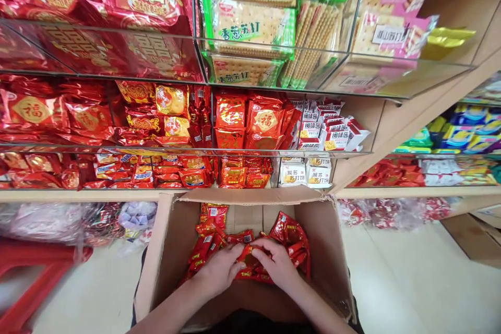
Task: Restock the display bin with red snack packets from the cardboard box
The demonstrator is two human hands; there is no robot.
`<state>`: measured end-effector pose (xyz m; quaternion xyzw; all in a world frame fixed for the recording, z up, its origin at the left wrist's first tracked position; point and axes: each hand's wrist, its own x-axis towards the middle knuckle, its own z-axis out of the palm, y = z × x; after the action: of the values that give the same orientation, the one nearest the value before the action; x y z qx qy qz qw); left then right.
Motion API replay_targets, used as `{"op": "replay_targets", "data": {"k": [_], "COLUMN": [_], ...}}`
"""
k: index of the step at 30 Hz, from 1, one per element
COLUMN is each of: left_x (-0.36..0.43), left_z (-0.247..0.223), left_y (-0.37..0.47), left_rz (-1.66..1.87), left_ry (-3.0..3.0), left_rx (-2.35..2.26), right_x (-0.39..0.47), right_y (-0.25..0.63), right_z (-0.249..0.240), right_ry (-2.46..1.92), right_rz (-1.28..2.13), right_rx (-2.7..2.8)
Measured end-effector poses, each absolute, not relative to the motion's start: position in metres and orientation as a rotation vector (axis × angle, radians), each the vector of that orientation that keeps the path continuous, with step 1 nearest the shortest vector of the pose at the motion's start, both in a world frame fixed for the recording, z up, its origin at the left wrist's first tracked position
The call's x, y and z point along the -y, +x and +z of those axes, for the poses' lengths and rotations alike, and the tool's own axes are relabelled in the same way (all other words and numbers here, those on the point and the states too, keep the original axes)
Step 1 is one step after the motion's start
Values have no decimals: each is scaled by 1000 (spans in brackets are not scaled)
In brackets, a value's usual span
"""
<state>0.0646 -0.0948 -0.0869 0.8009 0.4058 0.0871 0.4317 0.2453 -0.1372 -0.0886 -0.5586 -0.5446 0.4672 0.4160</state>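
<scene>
An open cardboard box [323, 235] sits low in front of me, with many small red snack packets [201, 248] heaped in it. Inside it, both hands are over the heap and meet at one small red snack packet [246, 257]. My left hand [222, 269] is closed, with thumb and fingers on the packet's left side. On the packet's right side my right hand [276, 262] is also closed, its thumb close to the left fingers. A larger dark red wrapper [287, 227] lies just beyond my right hand. The fingers partly hide the held packet.
Shelves behind the box hold red packets [33, 109], green-edged cracker packs [250, 23] and white cracker packs [293, 173]. Clear dividers and shelf lips [254, 93] jut above the box. A red plastic stool [39, 266] stands left; another cardboard box [465, 242] is right.
</scene>
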Motion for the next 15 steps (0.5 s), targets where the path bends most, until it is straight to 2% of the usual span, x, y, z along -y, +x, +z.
{"op": "replay_targets", "data": {"k": [2,5,12,15], "left_x": [93,93,89,82], "left_z": [-80,-62,-8,9], "left_y": [65,68,70,65], "left_rz": [262,383,615,712], "left_ry": [1888,1666,1574,1653], "left_rx": [-988,-975,-1070,-1090], "right_x": [139,145,145,137], "right_y": [249,253,260,264], "right_z": [-83,-73,-9,18], "right_ry": [-1488,-1566,-1237,-1149], "right_rz": [1102,1093,1556,1566], "right_rx": [1435,1249,993,923]}}
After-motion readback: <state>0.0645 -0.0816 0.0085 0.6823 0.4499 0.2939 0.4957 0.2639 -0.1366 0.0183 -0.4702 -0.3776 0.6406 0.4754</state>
